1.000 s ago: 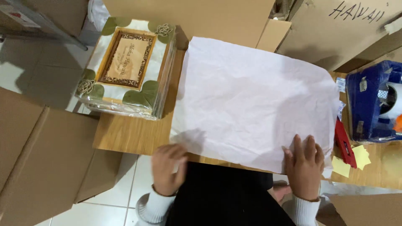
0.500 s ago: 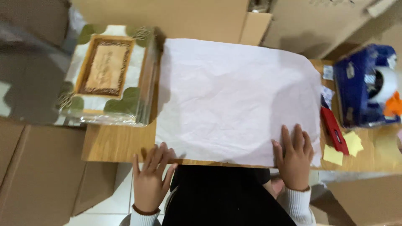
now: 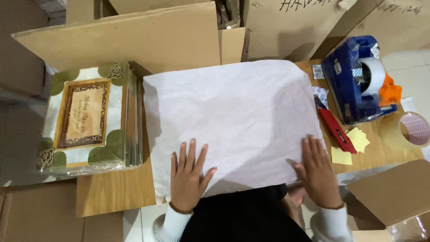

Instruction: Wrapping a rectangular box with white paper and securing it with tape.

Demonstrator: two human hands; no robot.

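Note:
A large sheet of white tissue paper [image 3: 233, 121] lies spread over a wooden table [image 3: 112, 192]. My left hand [image 3: 188, 177] rests flat on the sheet's near left part, fingers apart. My right hand [image 3: 319, 172] lies flat on the sheet's near right corner, fingers stretched out. Neither hand grips anything. To the left of the sheet sits a stack of framed plaques [image 3: 89, 118] in clear wrap, with green leaf corners and a brown centre panel.
A blue tape dispenser [image 3: 358, 80] with a white roll stands at the right. Beside it lie a red box cutter [image 3: 336, 130], yellow sticky notes [image 3: 349, 145] and a tape roll [image 3: 414, 127]. Cardboard boxes [image 3: 143, 36] surround the table.
My left hand has moved from the table's edge up onto the paper. My right hand has stayed on the near right corner. The camera has shifted its view.

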